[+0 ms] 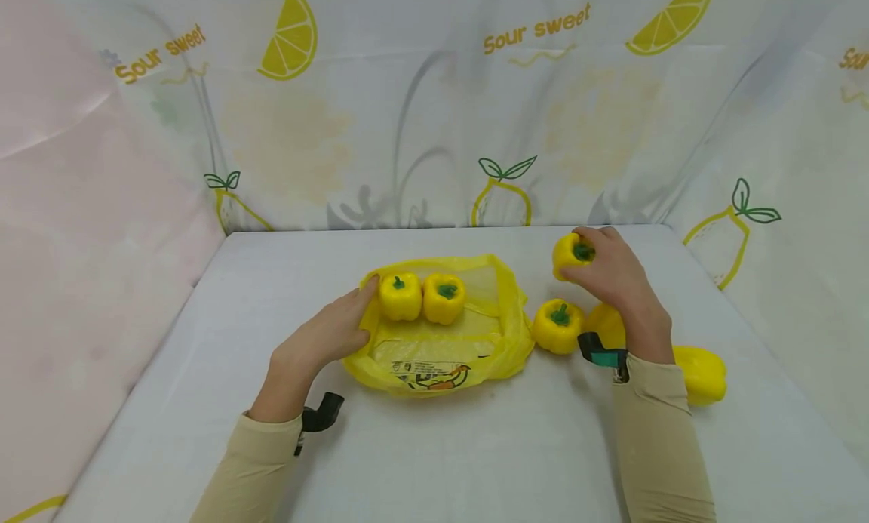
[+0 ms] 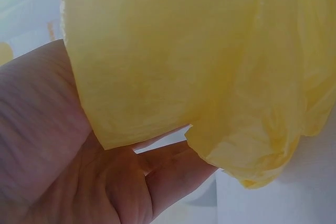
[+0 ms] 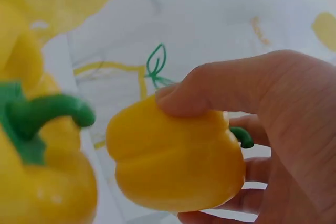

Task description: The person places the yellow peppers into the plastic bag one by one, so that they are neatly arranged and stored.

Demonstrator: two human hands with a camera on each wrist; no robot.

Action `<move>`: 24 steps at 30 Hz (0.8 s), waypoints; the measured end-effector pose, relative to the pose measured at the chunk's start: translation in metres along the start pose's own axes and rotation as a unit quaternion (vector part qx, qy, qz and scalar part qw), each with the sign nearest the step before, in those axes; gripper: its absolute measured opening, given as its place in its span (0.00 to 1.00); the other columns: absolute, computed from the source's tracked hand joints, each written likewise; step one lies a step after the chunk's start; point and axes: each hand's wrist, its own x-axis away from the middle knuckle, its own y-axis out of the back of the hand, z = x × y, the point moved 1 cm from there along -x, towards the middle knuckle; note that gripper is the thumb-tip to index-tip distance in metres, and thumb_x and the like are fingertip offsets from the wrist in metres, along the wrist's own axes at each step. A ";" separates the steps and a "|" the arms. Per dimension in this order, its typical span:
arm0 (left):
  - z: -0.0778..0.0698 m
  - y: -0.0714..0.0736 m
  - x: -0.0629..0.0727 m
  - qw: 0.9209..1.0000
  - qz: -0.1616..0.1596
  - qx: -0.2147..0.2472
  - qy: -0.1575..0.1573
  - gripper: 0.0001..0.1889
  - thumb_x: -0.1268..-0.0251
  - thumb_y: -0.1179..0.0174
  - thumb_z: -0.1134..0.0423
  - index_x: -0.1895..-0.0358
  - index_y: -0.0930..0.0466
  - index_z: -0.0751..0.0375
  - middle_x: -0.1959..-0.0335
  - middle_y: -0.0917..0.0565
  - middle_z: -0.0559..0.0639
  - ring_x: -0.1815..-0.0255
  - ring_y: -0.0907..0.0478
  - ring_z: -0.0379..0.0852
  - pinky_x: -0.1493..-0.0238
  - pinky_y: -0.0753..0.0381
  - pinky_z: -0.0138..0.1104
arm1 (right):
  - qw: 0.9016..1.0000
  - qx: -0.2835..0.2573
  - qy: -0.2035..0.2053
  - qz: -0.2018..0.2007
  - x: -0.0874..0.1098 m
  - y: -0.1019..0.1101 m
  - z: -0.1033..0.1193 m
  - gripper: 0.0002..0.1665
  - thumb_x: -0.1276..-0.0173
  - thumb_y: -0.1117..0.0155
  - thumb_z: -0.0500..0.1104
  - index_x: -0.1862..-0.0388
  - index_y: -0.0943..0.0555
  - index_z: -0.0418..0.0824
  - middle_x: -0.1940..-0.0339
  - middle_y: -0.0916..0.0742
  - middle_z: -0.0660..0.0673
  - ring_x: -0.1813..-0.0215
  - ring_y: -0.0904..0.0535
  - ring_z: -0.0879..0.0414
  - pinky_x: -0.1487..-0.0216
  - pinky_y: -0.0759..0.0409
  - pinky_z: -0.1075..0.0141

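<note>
A yellow plastic bag (image 1: pixel 434 349) lies with its mouth spread wide. Inside, at its back left, two yellow bell peppers sit side by side: one pepper (image 1: pixel 400 296) next to another pepper (image 1: pixel 444 298). My left hand (image 1: pixel 333 330) holds the bag's left rim; in the left wrist view the thin film (image 2: pixel 173 61) hides part of the fingers. At the back right, my right hand (image 1: pixel 611 270) grips a yellow bell pepper (image 3: pixel 176 156) between thumb and fingers, its green stem facing the palm.
One bell pepper (image 1: pixel 558 327) stands against the bag's right side. Another pepper (image 1: pixel 606 323) is partly hidden behind the right wrist, and a further pepper (image 1: pixel 701 376) lies beside the right forearm. A lemon-printed cloth (image 1: pixel 434 115) hangs behind the white table (image 1: pixel 462 463).
</note>
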 end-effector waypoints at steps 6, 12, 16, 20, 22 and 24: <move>-0.001 0.000 -0.001 1.000 0.000 -0.003 -0.003 0.42 0.37 0.54 0.73 0.19 0.59 0.61 0.20 0.46 0.64 0.20 0.49 0.65 0.22 0.47 0.58 | 0.997 -0.038 0.046 -0.040 0.009 0.005 0.025 0.41 0.38 0.32 0.55 0.28 0.32 0.43 0.38 0.28 0.35 0.48 0.29 0.41 0.48 0.25 0.47; -0.001 -0.001 -0.002 1.000 0.000 -0.002 -0.002 0.43 0.37 0.53 0.73 0.19 0.60 0.60 0.20 0.46 0.65 0.20 0.48 0.66 0.23 0.46 0.59 | 0.993 -0.070 0.090 -0.037 0.017 0.001 0.052 0.38 0.37 0.31 0.53 0.30 0.30 0.45 0.40 0.27 0.38 0.50 0.27 0.44 0.49 0.23 0.52; -0.001 -0.001 -0.002 1.000 0.000 0.000 -0.004 0.43 0.37 0.53 0.72 0.19 0.60 0.60 0.20 0.45 0.65 0.20 0.48 0.66 0.23 0.46 0.59 | 0.991 -0.072 0.111 -0.005 0.019 -0.007 0.070 0.40 0.37 0.31 0.54 0.28 0.31 0.45 0.40 0.25 0.41 0.49 0.26 0.46 0.46 0.23 0.53; 0.000 -0.002 -0.002 1.000 0.002 0.006 0.001 0.43 0.37 0.53 0.72 0.19 0.61 0.58 0.20 0.47 0.64 0.20 0.49 0.64 0.22 0.46 0.58 | 0.991 -0.065 0.116 0.033 0.021 -0.018 0.085 0.41 0.38 0.30 0.55 0.29 0.31 0.45 0.39 0.24 0.43 0.49 0.27 0.48 0.44 0.24 0.53; 0.000 -0.002 -0.002 1.000 0.003 0.008 0.003 0.43 0.36 0.53 0.71 0.19 0.61 0.58 0.20 0.47 0.63 0.20 0.49 0.64 0.22 0.46 0.58 | 0.991 -0.049 0.114 0.048 0.021 -0.025 0.090 0.40 0.39 0.31 0.56 0.29 0.30 0.46 0.39 0.24 0.44 0.48 0.26 0.48 0.43 0.23 0.53; 0.000 -0.002 -0.002 1.000 0.002 0.009 0.002 0.43 0.36 0.53 0.71 0.19 0.61 0.58 0.20 0.47 0.64 0.20 0.48 0.64 0.22 0.46 0.58 | 0.992 -0.029 0.108 0.065 0.021 -0.033 0.093 0.41 0.39 0.32 0.57 0.29 0.30 0.46 0.39 0.24 0.44 0.47 0.26 0.48 0.42 0.23 0.52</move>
